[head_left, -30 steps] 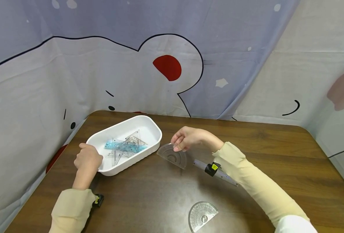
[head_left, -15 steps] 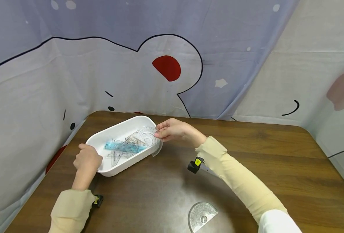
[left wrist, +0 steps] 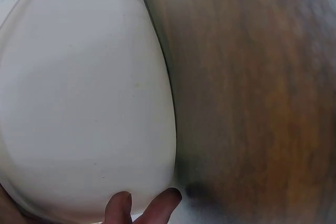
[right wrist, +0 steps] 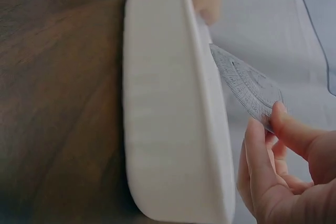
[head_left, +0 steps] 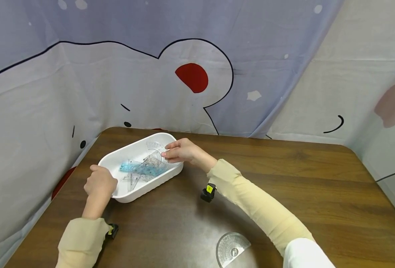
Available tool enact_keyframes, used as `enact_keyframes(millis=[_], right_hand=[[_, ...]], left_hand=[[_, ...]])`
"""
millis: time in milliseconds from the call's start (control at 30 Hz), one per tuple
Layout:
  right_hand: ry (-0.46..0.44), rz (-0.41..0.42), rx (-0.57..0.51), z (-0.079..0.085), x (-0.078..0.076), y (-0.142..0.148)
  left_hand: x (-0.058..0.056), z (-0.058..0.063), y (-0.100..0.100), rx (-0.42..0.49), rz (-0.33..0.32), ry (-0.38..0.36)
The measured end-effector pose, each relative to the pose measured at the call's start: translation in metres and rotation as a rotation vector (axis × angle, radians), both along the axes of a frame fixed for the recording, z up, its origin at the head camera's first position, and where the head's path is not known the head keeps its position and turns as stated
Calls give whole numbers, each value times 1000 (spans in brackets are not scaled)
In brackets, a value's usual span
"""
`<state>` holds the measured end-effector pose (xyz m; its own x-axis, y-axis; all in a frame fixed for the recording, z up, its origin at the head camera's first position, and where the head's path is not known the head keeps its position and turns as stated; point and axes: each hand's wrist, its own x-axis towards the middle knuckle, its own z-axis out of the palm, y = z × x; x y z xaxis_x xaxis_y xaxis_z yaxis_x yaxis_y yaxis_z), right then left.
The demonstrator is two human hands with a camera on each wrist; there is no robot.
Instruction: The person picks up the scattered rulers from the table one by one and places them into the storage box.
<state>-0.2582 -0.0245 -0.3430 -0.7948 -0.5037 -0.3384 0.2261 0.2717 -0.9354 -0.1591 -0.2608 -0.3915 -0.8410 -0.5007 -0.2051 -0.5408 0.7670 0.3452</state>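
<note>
A clear protractor (right wrist: 245, 83) is pinched between thumb and fingers of my right hand (head_left: 185, 152). It hangs tilted over the right end of a white plastic basket (head_left: 165, 178), its lower part overlapping the pieces inside in the head view. In the basket lie a blue ruler (head_left: 127, 167) and several clear set squares (head_left: 134, 181), piled across each other. My left hand (head_left: 100, 181) grips the basket's left end; fingertips (left wrist: 119, 205) show against its wall in the left wrist view.
Another clear protractor (head_left: 229, 247) lies flat near the front of the brown wooden table (head_left: 318, 186). A printed cloth (head_left: 134, 82) hangs behind the table and along its sides. Each wrist wears a small black camera (head_left: 208, 192).
My right hand has carried the protractor leftward from beside the basket to above its right end. The right forearm now covers the grey ruler on the table. My left hand stays put.
</note>
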Motion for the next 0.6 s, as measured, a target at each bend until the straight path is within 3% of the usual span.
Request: enact_keyframes(millis=[400, 600], right_hand=[[166, 2, 93, -15, 0, -27], [140, -3, 81, -22, 1, -36]], left_hand=[[-1, 2, -1, 8, -9, -2], [-1, 2, -1, 12, -5, -9]])
